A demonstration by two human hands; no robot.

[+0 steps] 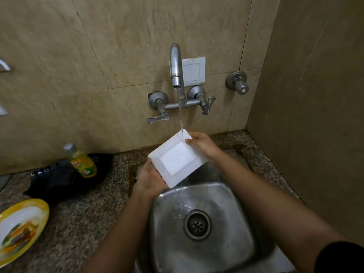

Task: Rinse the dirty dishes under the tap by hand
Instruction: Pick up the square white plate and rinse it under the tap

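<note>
While water from the curved steel tap (175, 64) hits its far corner, both hands, left hand (150, 179) and right hand (203, 145), grip the square white plate (177, 159); best tilt and rotate it so the stream sweeps every edge.

Two bare forearms, uncovered from wrist to past the elbow, each ending in a bare hand: left hand (149, 179) and right hand (202, 145), both without rings, watch, bracelet or glove. Only one scrap of clothing in sight, a dark, near-black sleeve (342, 257) at the lower right corner, its rounded hem crossing the right upper arm. Fingers (192, 141) short and plain, nails too small and blurred to make out.
</note>
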